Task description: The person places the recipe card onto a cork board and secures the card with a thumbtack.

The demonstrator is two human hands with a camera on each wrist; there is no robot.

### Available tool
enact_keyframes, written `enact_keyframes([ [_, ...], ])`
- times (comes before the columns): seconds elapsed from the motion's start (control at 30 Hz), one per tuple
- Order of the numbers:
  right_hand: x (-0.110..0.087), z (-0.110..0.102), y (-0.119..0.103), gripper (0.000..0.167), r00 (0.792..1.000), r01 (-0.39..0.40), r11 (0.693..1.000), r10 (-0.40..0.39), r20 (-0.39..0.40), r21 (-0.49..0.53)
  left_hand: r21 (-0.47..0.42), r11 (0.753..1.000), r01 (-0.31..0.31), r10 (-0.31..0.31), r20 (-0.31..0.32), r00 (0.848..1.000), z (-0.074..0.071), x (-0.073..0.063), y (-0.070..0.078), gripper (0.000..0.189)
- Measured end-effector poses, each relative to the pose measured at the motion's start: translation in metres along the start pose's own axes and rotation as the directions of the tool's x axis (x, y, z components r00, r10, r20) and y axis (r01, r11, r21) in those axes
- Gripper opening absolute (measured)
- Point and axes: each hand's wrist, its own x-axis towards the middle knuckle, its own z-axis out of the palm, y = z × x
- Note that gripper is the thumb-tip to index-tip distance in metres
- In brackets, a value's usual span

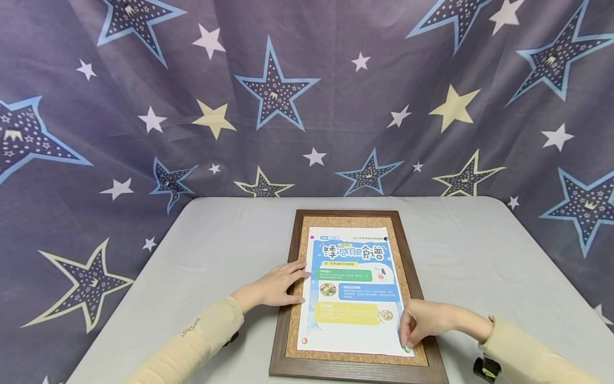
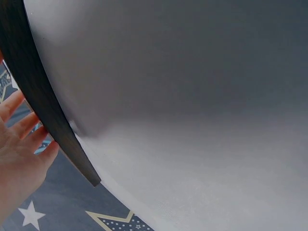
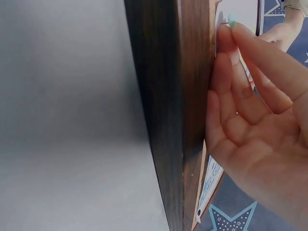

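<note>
A printed sheet [image 1: 352, 337] with blue, green and yellow panels lies on a framed cork board [image 1: 357, 360]. My right hand [image 1: 424, 321] is at the sheet's lower right corner. Its thumb and index finger pinch a mint-green push pin [image 3: 231, 20], whose thin needle shows near the paper in the right wrist view. With fingers spread, my left hand [image 1: 278, 284] rests on the left edge of the sheet. A pink pin [image 1: 312, 237] marks the upper left corner of the sheet and a black pin [image 1: 386, 239] the upper right.
The board's dark wooden frame [image 1: 291, 298] borders the cork and stands on a light grey table [image 1: 230, 250]. Behind the table hangs a purple-grey curtain [image 1: 331, 101] with stars. Each wrist carries a small black device, the right one [image 1: 486, 369] near the table's right side.
</note>
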Motion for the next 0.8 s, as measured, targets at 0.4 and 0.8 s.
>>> enact_keyframes([
  [0.4,0.0013,0.0010,-0.0009,0.008,1.000,-0.012,0.999,0.011,-0.025,-0.050,-0.006,1.000,0.012,-0.012,-0.001,1.000,0.0003,-0.0001,0.0006,0.059],
  [0.8,0.0023,0.0008,-0.0024,0.006,0.999,-0.020,0.997,0.018,-0.032,-0.077,0.003,1.000,0.016,-0.016,0.002,1.000,0.0009,0.0004,-0.0006,0.061],
])
